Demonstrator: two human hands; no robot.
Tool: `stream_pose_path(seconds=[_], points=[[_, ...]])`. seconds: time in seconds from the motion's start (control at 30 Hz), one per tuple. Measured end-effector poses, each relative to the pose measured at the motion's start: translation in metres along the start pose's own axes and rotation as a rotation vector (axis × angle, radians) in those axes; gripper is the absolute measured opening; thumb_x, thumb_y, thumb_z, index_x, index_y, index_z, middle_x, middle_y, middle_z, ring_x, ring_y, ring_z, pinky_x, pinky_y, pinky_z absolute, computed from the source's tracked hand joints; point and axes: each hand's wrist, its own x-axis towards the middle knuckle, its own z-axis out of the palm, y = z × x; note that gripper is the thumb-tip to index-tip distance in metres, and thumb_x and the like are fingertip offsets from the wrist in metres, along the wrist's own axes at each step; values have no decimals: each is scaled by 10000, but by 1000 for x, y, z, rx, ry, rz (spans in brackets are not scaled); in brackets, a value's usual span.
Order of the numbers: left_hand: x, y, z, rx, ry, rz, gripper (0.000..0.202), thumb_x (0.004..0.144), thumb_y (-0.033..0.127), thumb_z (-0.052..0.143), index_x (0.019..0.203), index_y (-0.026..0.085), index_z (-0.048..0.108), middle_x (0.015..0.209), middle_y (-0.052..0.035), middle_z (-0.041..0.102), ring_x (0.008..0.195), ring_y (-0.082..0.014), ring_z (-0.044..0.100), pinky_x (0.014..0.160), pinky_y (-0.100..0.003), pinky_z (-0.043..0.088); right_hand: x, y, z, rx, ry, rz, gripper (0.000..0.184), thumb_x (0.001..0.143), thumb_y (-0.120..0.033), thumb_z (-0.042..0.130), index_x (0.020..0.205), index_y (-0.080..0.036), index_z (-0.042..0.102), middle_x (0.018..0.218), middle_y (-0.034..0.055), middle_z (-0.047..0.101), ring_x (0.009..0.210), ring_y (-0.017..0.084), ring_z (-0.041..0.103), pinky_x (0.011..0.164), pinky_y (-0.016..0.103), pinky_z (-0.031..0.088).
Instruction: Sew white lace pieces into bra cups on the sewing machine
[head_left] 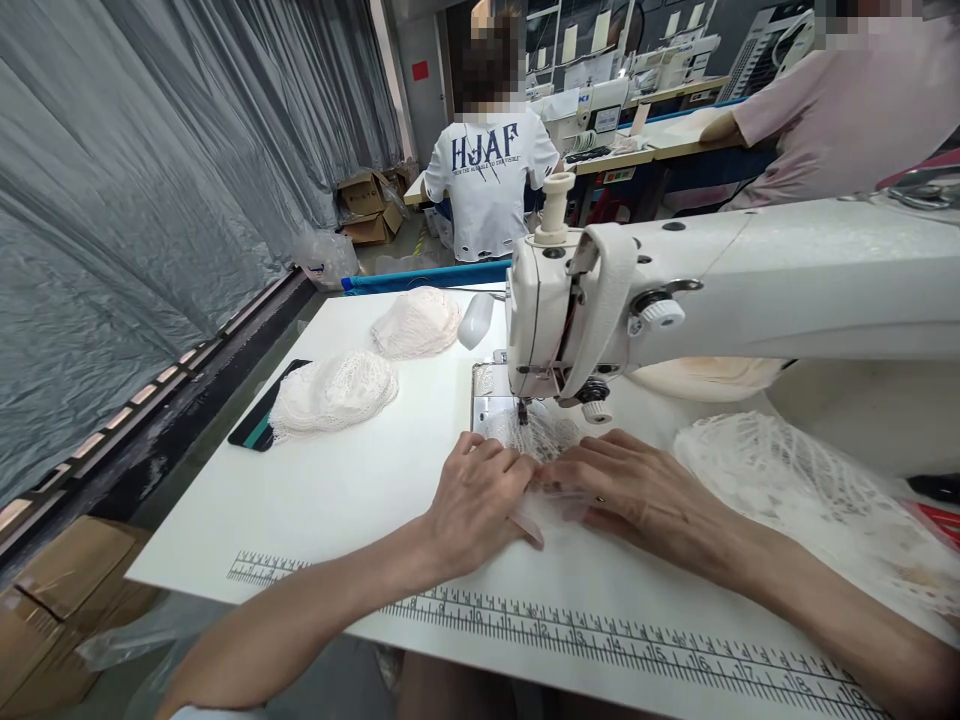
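Note:
A piece of white lace fabric (541, 432) lies under the needle area of a white sewing machine (544, 320). My left hand (484, 500) grips its near edge just left of the needle, fingers bent and thumb pointing toward me. Close against it, my right hand (634, 490) pinches the same lace from the right side. Sheer material shows between the two hands, over the white table. The fingertips are partly hidden, so the exact grip on the edge is unclear.
Two stacks of lace pieces, a white one (334, 392) and a pale pink one (417, 322), sit at left on the table (360, 500). More lace (795, 480) is heaped at right. A printed ruler (570, 635) runs along the front edge. Two people sit beyond.

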Motion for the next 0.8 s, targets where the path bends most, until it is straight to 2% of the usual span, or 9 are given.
stream_pose_path(seconds=[0.03,0.1,0.2,0.27,0.37,0.6,0.8], points=[[0,0,0,-16,-2,-7,533,576,528,793,868,144,568,802,-17,659,774,-201,595,777,-368,398,0,0,0,14,-11,30,267,979,-312,357,1229,-244,421,887,42,632,756,192,565,677,341,398],[0,-1,0,-52,0,-43,392,712,484,717,876,153,586,786,-5,654,766,-185,586,780,-366,389,0,0,2,29,-24,67,299,969,-388,371,1193,-205,448,902,62,628,789,208,565,682,347,398],[0,0,2,-64,23,-90,106,878,258,562,843,168,607,782,8,655,774,-157,573,789,-353,375,0,-1,2,18,-50,61,330,958,-456,362,982,-186,550,858,64,615,749,207,544,660,343,378],[-1,1,3,-40,53,-66,77,872,181,551,833,172,617,785,11,654,789,-156,562,788,-351,369,0,-2,1,33,-66,63,325,969,-417,351,900,-191,575,822,51,605,729,195,529,657,337,358],[-3,3,6,10,102,21,56,852,170,575,832,179,627,786,13,644,785,-159,542,770,-352,362,0,-4,-2,98,-100,69,282,979,-324,365,871,-216,602,780,21,598,734,179,520,679,331,334],[-10,6,7,119,170,171,186,835,50,541,785,196,644,833,14,626,797,-138,536,806,-361,354,-4,-8,-5,92,-129,0,283,954,-147,388,746,-201,572,765,6,571,714,158,481,705,336,312],[-10,11,1,159,176,240,171,836,29,541,805,161,646,842,-2,631,787,-118,549,820,-334,387,-2,-11,-11,139,-165,-20,289,944,-108,363,713,-185,518,791,17,552,754,160,483,708,334,326]])
